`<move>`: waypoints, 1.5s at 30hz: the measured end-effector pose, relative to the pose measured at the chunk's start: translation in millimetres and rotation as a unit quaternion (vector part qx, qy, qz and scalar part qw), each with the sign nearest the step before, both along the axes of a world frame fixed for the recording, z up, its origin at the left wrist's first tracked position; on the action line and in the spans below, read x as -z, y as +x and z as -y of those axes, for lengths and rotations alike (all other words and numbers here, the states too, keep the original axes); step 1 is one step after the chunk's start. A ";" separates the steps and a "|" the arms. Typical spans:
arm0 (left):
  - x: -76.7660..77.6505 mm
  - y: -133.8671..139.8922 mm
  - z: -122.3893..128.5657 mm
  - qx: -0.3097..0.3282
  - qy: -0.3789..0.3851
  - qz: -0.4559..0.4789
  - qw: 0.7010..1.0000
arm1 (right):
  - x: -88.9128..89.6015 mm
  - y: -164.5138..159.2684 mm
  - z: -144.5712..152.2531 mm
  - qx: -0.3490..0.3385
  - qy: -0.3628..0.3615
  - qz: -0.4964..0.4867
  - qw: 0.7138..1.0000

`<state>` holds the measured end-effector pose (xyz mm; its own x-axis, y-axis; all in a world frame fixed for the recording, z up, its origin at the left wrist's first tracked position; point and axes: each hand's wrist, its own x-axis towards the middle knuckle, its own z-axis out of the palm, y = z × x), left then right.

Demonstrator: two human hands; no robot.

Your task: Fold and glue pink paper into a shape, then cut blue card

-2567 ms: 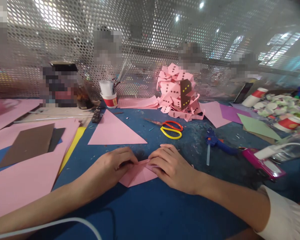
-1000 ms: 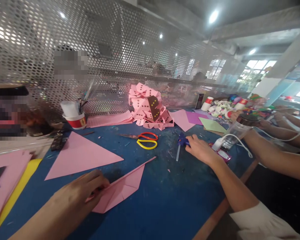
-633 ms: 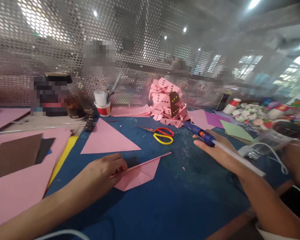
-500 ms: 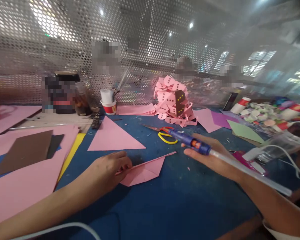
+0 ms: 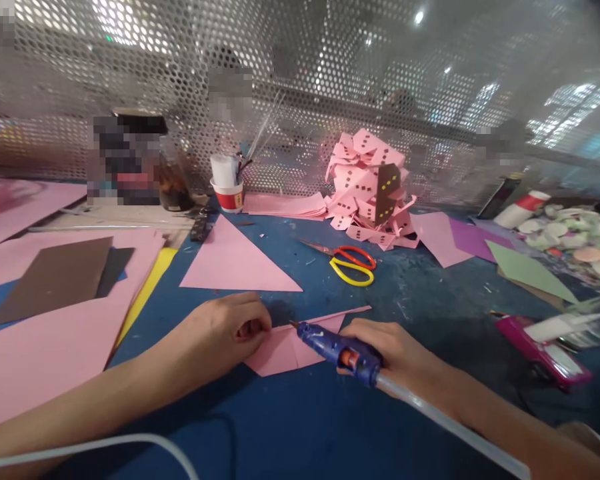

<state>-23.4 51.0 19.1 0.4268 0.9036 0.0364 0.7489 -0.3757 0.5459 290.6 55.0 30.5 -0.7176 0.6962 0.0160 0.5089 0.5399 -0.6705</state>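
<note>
A white cable [image 5: 145, 438] curved across the near left corner of the blue worktop [image 5: 290, 427]. Just beyond it, one folded pink paper [image 5: 275, 353] lay between the two hands. The fingers of the left hand [image 5: 225, 330] were curled and clamped on its left end, near the narrow folded strip along its far edge. The fingers of the right hand [image 5: 397, 350] were wrapped round one blue glue gun [image 5: 325, 343], a translucent glue stick [image 5: 450, 423] jutting from its back; its nozzle pointed at the folded strip, whether touching or just above could not be told.

To the left, one brown sheet [image 5: 55, 280] rested on larger pink sheets [image 5: 45, 353], with one yellow sheet [image 5: 145, 293] showing at their edge. To the right lay one magenta device [image 5: 545, 353].

Farther out were one pink paper triangle [image 5: 235, 263] and one pair of scissors [image 5: 353, 267], with one red and one yellow handle loop. At the back, one red-banded paper cup [image 5: 229, 198] held a whitish bundle and several thin dark tools; left of it, a clear vessel [image 5: 174, 187] had dark contents too blurred to identify. One dotted pink paper construction [image 5: 367, 187] stood before the perforated metal screen [image 5: 300, 67].
</note>
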 end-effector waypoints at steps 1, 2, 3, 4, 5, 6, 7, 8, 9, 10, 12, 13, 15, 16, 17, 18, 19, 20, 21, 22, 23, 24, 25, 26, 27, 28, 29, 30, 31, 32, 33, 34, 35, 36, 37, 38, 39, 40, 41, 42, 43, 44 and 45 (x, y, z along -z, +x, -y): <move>-0.9 0.5 -0.4 -0.002 -0.007 0.006 1.000 | -3.3 -1.2 1.4 -0.006 -0.021 0.016 1.000; -1.7 0.7 -0.9 -0.003 -0.014 0.010 1.000 | -6.9 -2.6 2.8 -0.006 -0.041 0.036 0.998; -2.4 0.9 -1.5 -0.004 -0.019 0.013 1.000 | -10.2 -4.0 4.0 0.002 -0.046 0.041 0.998; -2.9 0.8 -2.2 -0.004 -0.022 0.015 1.000 | -12.8 -5.4 5.1 -0.001 -0.052 0.044 0.998; -3.3 0.7 -2.8 -0.004 -0.025 0.015 1.000 | -14.4 -6.8 6.1 -0.003 -0.053 0.046 0.998; -3.6 0.3 -3.4 -0.004 -0.029 0.015 0.999 | -15.1 -8.1 6.9 -0.005 -0.050 0.047 0.998; -3.9 -0.1 -3.9 -0.002 -0.033 0.015 0.999 | -15.0 -9.4 7.7 -0.011 -0.046 0.052 0.998; -4.2 -0.6 -4.3 0.001 -0.037 0.015 0.999 | -14.3 -10.6 8.4 -0.015 -0.039 0.057 0.997; -4.6 -1.2 -4.5 0.003 -0.041 0.016 0.999 | -13.4 -11.8 9.1 -0.019 -0.031 0.064 0.997; -5.2 -1.8 -4.8 0.006 -0.044 0.016 0.999 | -12.6 -12.9 9.7 -0.020 -0.022 0.073 0.997; -6.9 -2.7 -5.2 0.011 -0.050 0.015 0.999 | -11.3 -14.9 10.9 -0.024 -0.007 0.085 0.996; -7.9 -3.0 -5.4 0.013 -0.053 0.013 0.998 | -10.9 -15.8 11.4 -0.026 -0.001 0.088 0.996; -9.9 -3.4 -5.9 0.019 -0.061 0.006 0.998 | -10.3 -17.6 12.0 -0.030 0.006 0.090 0.995; -10.7 -3.3 -6.1 0.021 -0.065 0.004 0.998 | -9.9 -18.5 12.2 -0.032 0.009 0.089 0.995; -11.3 -3.2 -6.3 0.022 -0.068 0.003 0.997 | -9.4 -19.4 12.3 -0.034 0.013 0.088 0.995; -11.6 -3.0 -6.5 0.021 -0.068 0.003 0.997 | -8.9 -20.2 12.3 -0.036 0.017 0.088 0.995; -11.7 -2.8 -6.6 0.019 -0.068 0.005 0.997 | -8.4 -20.9 12.3 -0.039 0.021 0.089 0.995; -11.6 -2.6 -6.6 0.016 -0.068 0.006 0.998 | -7.9 -21.4 12.3 -0.040 0.024 0.090 0.995; -11.5 -2.4 -6.5 0.013 -0.068 0.007 0.998 | -7.6 -21.7 12.2 -0.042 0.026 0.093 0.994; -11.4 -2.2 -6.5 0.011 -0.067 0.007 0.998 | -7.5 -21.8 12.3 -0.042 0.026 0.095 0.994; -11.3 -2.1 -6.4 0.010 -0.067 0.008 0.998 | -7.5 -21.8 12.4 -0.043 0.027 0.097 0.994; -11.3 -2.1 -6.3 0.011 -0.067 0.009 0.998 | -7.6 -21.7 12.6 -0.043 0.027 0.099 0.994; -11.3 -2.2 -6.2 0.013 -0.068 0.010 0.998 | -7.9 -21.6 12.9 -0.043 0.028 0.101 0.994; -11.4 -2.3 -6.1 0.015 -0.068 0.010 0.998 | -8.1 -21.6 13.1 -0.044 0.030 0.102 0.993; -11.5 -2.4 -6.0 0.015 -0.067 0.009 0.998 | -8.1 -21.5 13.3 -0.044 0.032 0.103 0.993; -11.6 -2.5 -5.9 0.014 -0.065 0.008 0.998 | -8.1 -21.6 13.3 -0.045 0.033 0.103 0.993; -11.6 -2.7 -5.9 0.014 -0.063 0.006 0.998 | -7.8 -21.7 13.3 -0.045 0.033 0.103 0.993; -11.7 -2.8 -5.9 0.012 -0.060 0.005 0.998 | -7.4 -21.8 13.2 -0.045 0.033 0.101 0.993; -11.8 -2.8 -5.9 0.013 -0.060 0.006 0.998 | -7.0 -21.9 13.1 -0.045 0.032 0.100 0.993; -11.9 -2.8 -5.9 0.013 -0.060 0.007 0.998 | -6.5 -22.0 13.0 -0.045 0.032 0.099 0.994; -11.9 -2.7 -6.0 0.013 -0.061 0.008 0.998 | -6.2 -22.1 12.9 -0.046 0.033 0.098 0.994; -12.0 -2.6 -6.1 0.015 -0.063 0.008 0.998 | -6.0 -22.2 12.9 -0.045 0.033 0.097 0.994; -12.0 -2.4 -6.2 0.015 -0.065 0.007 0.998 | -6.2 -22.3 12.8 -0.046 0.032 0.098 0.994; -11.8 -2.3 -6.2 0.015 -0.066 0.004 0.998 | -6.7 -22.5 12.8 -0.045 0.032 0.100 0.993; -11.5 -2.3 -6.3 0.015 -0.066 0.003 0.998 | -7.4 -22.8 12.8 -0.044 0.030 0.102 0.993; -11.1 -2.3 -6.4 0.015 -0.064 0.003 0.998 | -8.3 -23.1 12.8 -0.044 0.028 0.106 0.993; -10.4 -2.4 -6.5 0.015 -0.062 0.003 0.998 | -9.3 -23.4 12.8 -0.043 0.025 0.110 0.993; -9.6 -2.5 -6.6 0.016 -0.059 0.004 0.998 | -10.1 -23.6 12.8 -0.042 0.025 0.114 0.992; -8.8 -2.7 -6.7 0.016 -0.056 0.006 0.998 | -10.6 -23.7 12.9 -0.041 0.024 0.116 0.992; -8.0 -2.9 -6.9 0.017 -0.053 0.008 0.998 | -10.7 -23.7 13.0 -0.041 0.024 0.117 0.992; -7.2 -3.2 -7.0 0.018 -0.051 0.010 0.998 | -10.5 -23.4 13.1 -0.041 0.025 0.116 0.992; -6.8 -3.4 -7.0 0.017 -0.049 0.012 0.999 | -9.9 -23.0 13.3 -0.041 0.026 0.114 0.992; -6.5 -3.6 -7.0 0.016 -0.048 0.013 0.999 | -9.2 -22.6 13.5 -0.042 0.027 0.113 0.992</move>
<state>-27.0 58.0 25.6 0.4560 0.8892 -0.0380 0.7226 -0.3449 0.5990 268.1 41.5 39.6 -0.7621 0.6370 -0.1160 0.5952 0.6187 -0.5128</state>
